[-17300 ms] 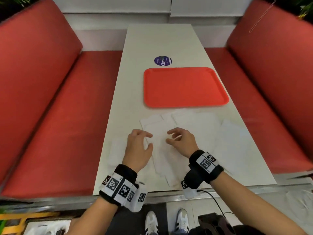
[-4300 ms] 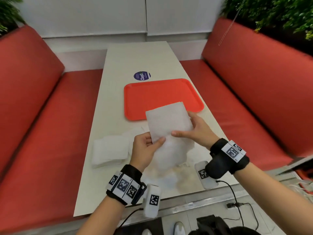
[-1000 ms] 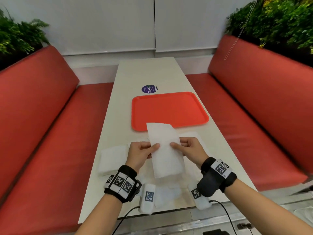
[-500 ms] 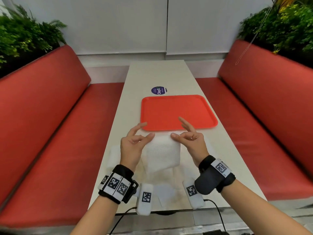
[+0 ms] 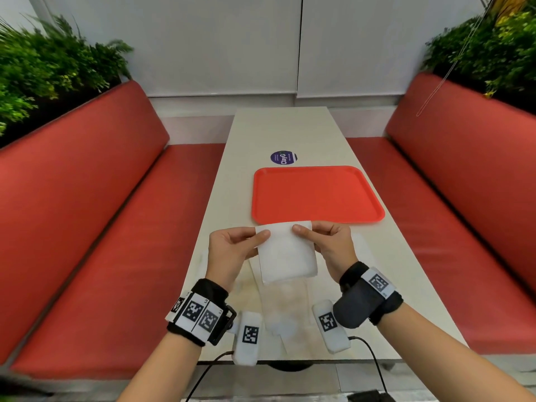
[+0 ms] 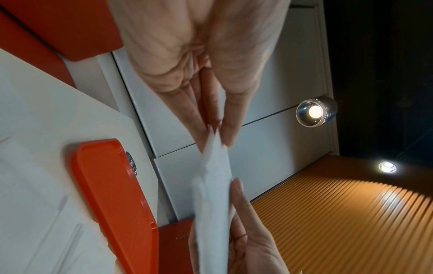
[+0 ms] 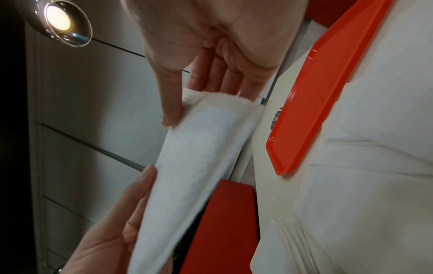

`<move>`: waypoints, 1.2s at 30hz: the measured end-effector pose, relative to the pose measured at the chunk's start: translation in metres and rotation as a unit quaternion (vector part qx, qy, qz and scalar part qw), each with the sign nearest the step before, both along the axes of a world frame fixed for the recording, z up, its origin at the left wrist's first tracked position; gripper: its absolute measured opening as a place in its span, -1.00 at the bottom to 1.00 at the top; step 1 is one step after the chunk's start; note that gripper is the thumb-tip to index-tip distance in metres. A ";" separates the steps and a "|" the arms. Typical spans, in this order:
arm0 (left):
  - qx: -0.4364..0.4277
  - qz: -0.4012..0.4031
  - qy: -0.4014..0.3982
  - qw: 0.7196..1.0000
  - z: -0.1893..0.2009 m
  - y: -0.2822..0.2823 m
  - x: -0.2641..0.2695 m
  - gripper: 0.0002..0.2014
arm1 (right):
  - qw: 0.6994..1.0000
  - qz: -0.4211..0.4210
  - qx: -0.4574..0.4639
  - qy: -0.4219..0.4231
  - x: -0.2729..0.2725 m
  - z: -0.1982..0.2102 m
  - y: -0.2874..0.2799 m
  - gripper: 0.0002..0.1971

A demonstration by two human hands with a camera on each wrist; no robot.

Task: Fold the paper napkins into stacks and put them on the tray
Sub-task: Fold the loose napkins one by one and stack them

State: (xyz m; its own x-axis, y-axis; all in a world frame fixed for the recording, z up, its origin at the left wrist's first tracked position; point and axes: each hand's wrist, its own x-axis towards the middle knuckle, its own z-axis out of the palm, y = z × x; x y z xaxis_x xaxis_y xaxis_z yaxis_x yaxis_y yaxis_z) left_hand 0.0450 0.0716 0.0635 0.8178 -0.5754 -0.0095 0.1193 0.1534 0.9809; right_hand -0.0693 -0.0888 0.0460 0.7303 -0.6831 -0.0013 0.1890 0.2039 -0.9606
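Observation:
A folded white paper napkin (image 5: 285,253) hangs in the air above the table, just short of the orange tray (image 5: 316,194). My left hand (image 5: 236,246) pinches its upper left corner between thumb and fingers. My right hand (image 5: 324,242) pinches the upper right corner the same way. In the left wrist view the napkin (image 6: 212,194) shows edge-on with the tray (image 6: 112,194) beside it. In the right wrist view the napkin (image 7: 187,166) hangs between both thumbs. The tray holds nothing.
Several loose napkins (image 5: 284,311) lie on the white table (image 5: 232,181) under my hands, and a pile of them (image 7: 293,244) shows in the right wrist view. A round blue sticker (image 5: 283,157) sits beyond the tray. Red benches (image 5: 121,227) flank the table.
The napkin has been folded from a long strip into a shorter rectangle. Both hands now pinch its top corners and hold it up, after briefly spreading their fingers.

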 end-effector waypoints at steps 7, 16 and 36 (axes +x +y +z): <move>0.012 0.007 0.001 1.000 0.001 -0.001 0.000 -0.85 | 1.000 -0.005 0.013 0.009 0.001 0.002 0.001 -0.73; 0.038 -0.038 -0.092 0.994 0.004 -0.001 -0.008 -0.77 | 0.956 -0.005 -0.280 0.086 -0.001 0.015 0.003 -0.74; 0.089 0.021 -0.151 0.984 0.006 0.026 0.018 -0.95 | 0.939 0.110 -0.314 0.091 0.017 0.015 0.030 -0.93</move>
State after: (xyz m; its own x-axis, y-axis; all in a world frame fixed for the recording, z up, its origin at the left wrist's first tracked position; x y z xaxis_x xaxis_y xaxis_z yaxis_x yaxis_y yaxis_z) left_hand 0.0631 0.0973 0.0693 0.8220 -0.5517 0.1415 -0.1856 -0.0246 0.9823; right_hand -0.0523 -0.0592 0.0611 0.8806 -0.4235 0.2128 0.0299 -0.3985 -0.9167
